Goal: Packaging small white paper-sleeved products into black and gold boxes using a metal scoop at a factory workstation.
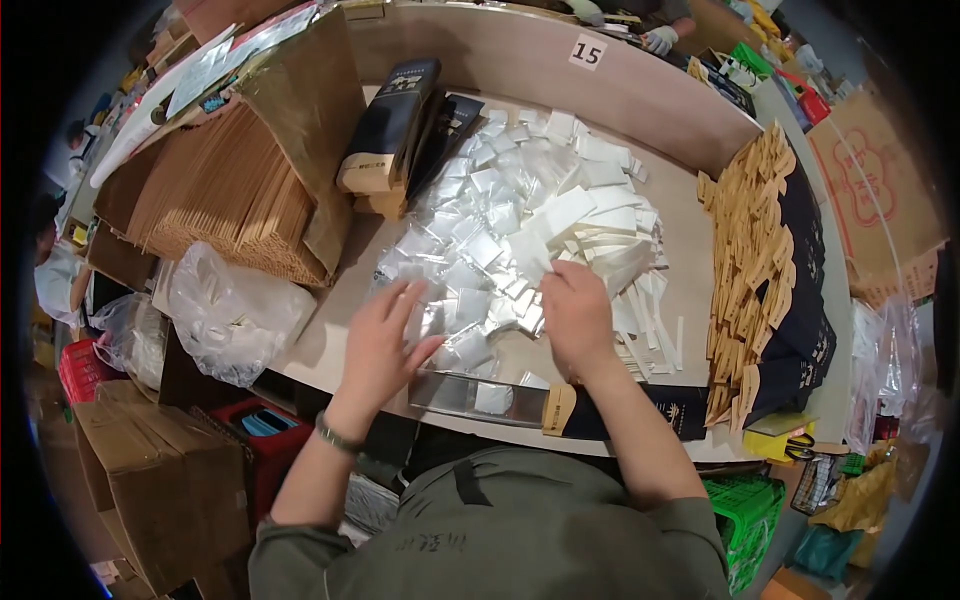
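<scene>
My left hand point(382, 345) is at the left edge of a heap of small clear-wrapped white packets point(465, 275). Its thumb and fingers are spread apart. Closed in a pinch, my right hand point(577, 315) has a flat white paper packet point(528, 250) at its fingertips. More white paper packets point(605, 215) are piled beyond and right of that hand. Along the table's front edge, between me and the heap, lies a long clear sleeve point(450, 393) with one small packet in it. Beside it is a dark sleeve with a tan end point(560, 408), partly under my right forearm.
A carton of tan sticks or slats point(225, 190) stands at left, near a clear plastic bag point(235, 310). Dark printed sleeves point(395, 125) are stacked behind it. Tan-topped dark sleeves point(755, 270) line the right side. A low partition point(520, 50) closes the back; a co-worker's gloved hand point(660, 40) shows beyond.
</scene>
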Available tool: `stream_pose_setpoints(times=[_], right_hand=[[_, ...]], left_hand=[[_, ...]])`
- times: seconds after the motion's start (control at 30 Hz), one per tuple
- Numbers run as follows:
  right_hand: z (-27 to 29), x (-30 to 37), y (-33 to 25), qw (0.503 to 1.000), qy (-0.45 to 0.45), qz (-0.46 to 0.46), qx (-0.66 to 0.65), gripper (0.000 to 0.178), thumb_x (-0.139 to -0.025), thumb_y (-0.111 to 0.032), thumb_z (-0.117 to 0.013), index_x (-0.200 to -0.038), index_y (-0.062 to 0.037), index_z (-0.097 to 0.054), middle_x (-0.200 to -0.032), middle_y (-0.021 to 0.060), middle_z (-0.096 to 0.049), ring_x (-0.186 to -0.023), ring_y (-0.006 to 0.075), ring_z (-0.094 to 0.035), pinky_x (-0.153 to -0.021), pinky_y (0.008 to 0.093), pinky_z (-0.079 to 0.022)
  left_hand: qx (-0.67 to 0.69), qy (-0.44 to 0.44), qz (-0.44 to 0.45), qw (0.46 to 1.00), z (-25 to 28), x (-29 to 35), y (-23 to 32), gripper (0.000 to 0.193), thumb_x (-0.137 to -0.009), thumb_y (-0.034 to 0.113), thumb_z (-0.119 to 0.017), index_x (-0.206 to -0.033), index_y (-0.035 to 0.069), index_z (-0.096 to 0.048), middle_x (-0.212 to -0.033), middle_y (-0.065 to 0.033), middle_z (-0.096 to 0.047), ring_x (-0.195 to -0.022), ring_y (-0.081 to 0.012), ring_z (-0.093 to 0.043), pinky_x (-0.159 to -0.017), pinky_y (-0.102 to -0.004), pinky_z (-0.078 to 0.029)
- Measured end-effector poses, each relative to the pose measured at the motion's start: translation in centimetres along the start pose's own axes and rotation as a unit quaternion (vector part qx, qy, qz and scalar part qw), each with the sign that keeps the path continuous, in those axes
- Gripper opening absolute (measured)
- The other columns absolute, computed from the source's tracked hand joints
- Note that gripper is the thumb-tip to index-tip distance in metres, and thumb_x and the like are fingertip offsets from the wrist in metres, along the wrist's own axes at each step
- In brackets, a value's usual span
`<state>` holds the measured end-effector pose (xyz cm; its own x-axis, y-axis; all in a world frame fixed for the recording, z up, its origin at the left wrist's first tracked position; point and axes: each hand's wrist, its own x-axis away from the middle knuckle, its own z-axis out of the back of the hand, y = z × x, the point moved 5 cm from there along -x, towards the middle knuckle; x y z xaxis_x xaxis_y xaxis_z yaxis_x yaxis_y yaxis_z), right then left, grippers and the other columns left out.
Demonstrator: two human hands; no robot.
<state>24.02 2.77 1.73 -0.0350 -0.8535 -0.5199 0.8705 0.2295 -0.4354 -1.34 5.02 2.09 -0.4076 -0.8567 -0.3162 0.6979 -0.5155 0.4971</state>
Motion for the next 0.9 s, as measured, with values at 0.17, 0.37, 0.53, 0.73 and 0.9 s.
stream_pose_setpoints(times=[0.17, 0.37, 0.53, 0.73, 0.9], right_hand=[[0.2, -1.4, 0.0, 0.999, -0.035, 0.009, 0.013, 0.01, -0.084, -0.006, -0.067, -0.091, 0.0005, -0.068, -0.1, 0.0163, -0.065, -0.089, 0.0355, -0.063, -0.08, 0.0412, -0.051], [1.2, -1.9, -0.3, 0.994, -0.045, -0.095, -0.039, 0.013, -0.088, -0.008, -0.065, -0.095, 0.001, -0.07, -0.106, 0.0161, -0.068, -0.096, 0.0329, -0.064, -0.083, 0.0388, -0.051], [4.0, -0.8, 5.6, 0.966, 0.062, -0.199, -0.151, 0.018, -0.092, -0.012, -0.063, -0.096, 0.0027, -0.073, -0.104, 0.0131, -0.07, -0.1, 0.0223, -0.063, -0.087, 0.0327, -0.048], [5.3, -2.8, 4.7, 0.973, -0.077, -0.187, -0.115, 0.016, -0.091, -0.012, -0.063, -0.094, 0.0012, -0.072, -0.09, 0.0107, -0.068, -0.084, 0.0216, -0.062, -0.076, 0.0308, -0.047], [5.6, -3.8, 5.1, 0.976, -0.085, -0.161, -0.118, 0.016, -0.092, -0.012, -0.061, -0.09, 0.0016, -0.069, -0.083, 0.011, -0.063, -0.079, 0.0221, -0.06, -0.07, 0.0327, -0.046]], left_hand=[[-0.071, -0.045, -0.136, 0.987, -5.5, -5.6, 0.3, 0.063, -0.084, 0.031, -0.073, -0.14, 0.011, -0.049, -0.144, -0.0193, -0.044, -0.133, -0.0389, -0.041, -0.109, -0.0513, -0.035], [-0.081, -0.011, -0.146, 0.986, -2.7, -7.7, 1.4, 0.062, -0.082, 0.027, -0.075, -0.137, 0.011, -0.053, -0.142, -0.0171, -0.048, -0.132, -0.0368, -0.043, -0.11, -0.0507, -0.034], [-0.019, 0.317, -0.209, 0.925, 13.3, -6.4, -1.3, 0.029, -0.082, 0.008, -0.076, -0.111, 0.005, -0.07, -0.11, -0.0138, -0.07, -0.098, -0.0309, -0.067, -0.086, -0.0393, -0.053], [-0.33, 0.042, 0.075, 0.94, 20.5, -9.0, -16.2, 0.025, -0.092, 0.022, -0.061, -0.103, 0.001, -0.067, -0.098, -0.0234, -0.068, -0.09, -0.0385, -0.066, -0.073, -0.0435, -0.052], [-0.34, -0.015, 0.161, 0.927, 19.1, -10.7, -15.9, 0.034, -0.086, 0.018, -0.064, -0.117, 0.004, -0.066, -0.1, -0.0229, -0.069, -0.096, -0.0414, -0.064, -0.078, -0.0455, -0.051]])
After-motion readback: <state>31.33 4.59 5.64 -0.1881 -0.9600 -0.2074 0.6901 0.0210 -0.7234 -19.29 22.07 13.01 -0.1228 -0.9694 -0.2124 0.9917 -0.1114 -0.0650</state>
